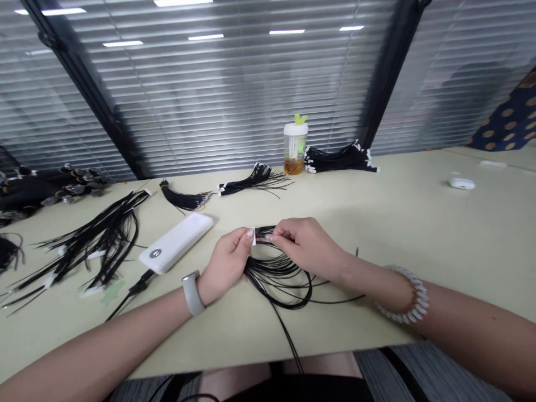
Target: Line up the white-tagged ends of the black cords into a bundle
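A looped bundle of thin black cables [288,279] lies over the table in front of me. My left hand [228,257] is closed around one end of it, its thumb pressed on a small white connector [254,237]. Close by on the right, my right hand [299,240] pinches thumb and finger together at the black wires beside that connector. Exactly which wire sits in the pinch is too small to tell. Some cable ends trail off to the right, and others hang over the table's front edge.
A white power bank [178,243] with a plugged-in black cable lies left of my hands. More black cable bundles [104,234] spread at the left, with others [339,158] along the back. A lidded cup [295,149] holds amber liquid. At right lies a small white case [462,183].
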### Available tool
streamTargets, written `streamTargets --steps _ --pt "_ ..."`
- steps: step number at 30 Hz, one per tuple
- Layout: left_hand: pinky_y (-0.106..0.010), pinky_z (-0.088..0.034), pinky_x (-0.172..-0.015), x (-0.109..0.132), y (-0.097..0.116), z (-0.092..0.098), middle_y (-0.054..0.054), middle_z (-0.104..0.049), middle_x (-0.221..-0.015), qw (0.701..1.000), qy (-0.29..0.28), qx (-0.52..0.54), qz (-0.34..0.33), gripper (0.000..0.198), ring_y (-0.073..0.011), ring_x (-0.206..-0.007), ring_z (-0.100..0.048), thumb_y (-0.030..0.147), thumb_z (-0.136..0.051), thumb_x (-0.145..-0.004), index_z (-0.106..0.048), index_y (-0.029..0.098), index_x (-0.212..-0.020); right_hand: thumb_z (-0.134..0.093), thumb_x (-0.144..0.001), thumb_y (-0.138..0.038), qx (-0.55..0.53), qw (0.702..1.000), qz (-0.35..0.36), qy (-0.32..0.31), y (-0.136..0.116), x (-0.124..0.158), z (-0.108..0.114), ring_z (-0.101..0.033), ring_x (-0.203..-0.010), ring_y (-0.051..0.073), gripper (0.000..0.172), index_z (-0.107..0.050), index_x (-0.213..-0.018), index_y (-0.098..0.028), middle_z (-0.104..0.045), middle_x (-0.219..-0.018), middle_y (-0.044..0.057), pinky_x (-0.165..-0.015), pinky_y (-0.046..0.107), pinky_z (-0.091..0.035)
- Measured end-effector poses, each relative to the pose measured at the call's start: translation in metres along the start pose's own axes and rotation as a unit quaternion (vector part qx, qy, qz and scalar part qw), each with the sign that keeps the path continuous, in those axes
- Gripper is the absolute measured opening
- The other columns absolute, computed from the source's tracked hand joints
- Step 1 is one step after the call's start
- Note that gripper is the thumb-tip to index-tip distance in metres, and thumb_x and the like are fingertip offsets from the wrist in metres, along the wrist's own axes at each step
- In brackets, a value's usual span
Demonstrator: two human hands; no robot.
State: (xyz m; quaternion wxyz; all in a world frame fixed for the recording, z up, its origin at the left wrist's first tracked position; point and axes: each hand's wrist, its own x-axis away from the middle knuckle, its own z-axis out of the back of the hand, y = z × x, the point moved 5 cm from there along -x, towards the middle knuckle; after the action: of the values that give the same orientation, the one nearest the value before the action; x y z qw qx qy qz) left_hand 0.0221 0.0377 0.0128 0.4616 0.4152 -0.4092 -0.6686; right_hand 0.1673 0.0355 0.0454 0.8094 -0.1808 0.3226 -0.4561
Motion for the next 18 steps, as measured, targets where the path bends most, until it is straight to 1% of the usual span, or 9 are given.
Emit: streamTargets --steps 3,8,13,18 --pt "-0.018 -0.029 -0.033 0.0 0.0 0.0 0.007 -0.039 -0.039 1.0 -0.013 -0.009 -0.004 0.038 -0.008 -0.032 -0.039 0.047 -0.043 -0.086 -0.043 0.018 -0.062 -0.051 -0.084 -0.028 -0.01 1.0 -0.017 -0.004 0.002 0.001 -0.002 -0.043 -0.05 0.007 0.026 -0.056 -0.062 -0.016 -0.053 -0.053 -0.004 -0.05 0.021 -0.028" --pt "-0.018 -0.029 -0.034 0.0 0.004 -0.001 0.007 -0.039 -0.039 0.999 -0.024 -0.021 -0.009 0.039 -0.0077 -0.032 -0.039 0.046 -0.043 -0.086 -0.042 0.018 -0.059 -0.051 -0.084 -0.026 -0.009 1.0 -0.013 -0.011 0.003 0.002 -0.006 -0.042 -0.05 0.007 0.025 -0.058 -0.062 -0.016 -0.055 -0.054 -0.004 -0.051 0.021 -0.028" --pt "-0.019 -0.028 -0.035 0.001 0.004 -0.002 0.007 -0.038 -0.039 0.999 -0.03 -0.026 -0.012 0.039 -0.0076 -0.033 -0.038 0.046 -0.044 -0.085 -0.042 0.018 -0.058 -0.047 -0.087 -0.029 -0.002 1.0 -0.016 -0.015 0.004 0.002 -0.01 -0.044 -0.053 0.008 0.029 -0.057 -0.063 -0.015 -0.057 -0.057 -0.002 -0.051 0.022 -0.028" --pt "-0.019 -0.029 -0.036 0.001 0.003 -0.002 0.007 -0.036 -0.042 0.999 -0.036 -0.036 -0.018 0.039 -0.0075 -0.035 -0.038 0.046 -0.043 -0.085 -0.04 0.018 -0.057 -0.046 -0.087 -0.027 0.014 1.0 -0.003 -0.025 0.002 0.003 -0.011 -0.048 -0.056 0.009 0.028 -0.059 -0.065 -0.016 -0.061 -0.063 -0.001 -0.054 0.023 -0.029"
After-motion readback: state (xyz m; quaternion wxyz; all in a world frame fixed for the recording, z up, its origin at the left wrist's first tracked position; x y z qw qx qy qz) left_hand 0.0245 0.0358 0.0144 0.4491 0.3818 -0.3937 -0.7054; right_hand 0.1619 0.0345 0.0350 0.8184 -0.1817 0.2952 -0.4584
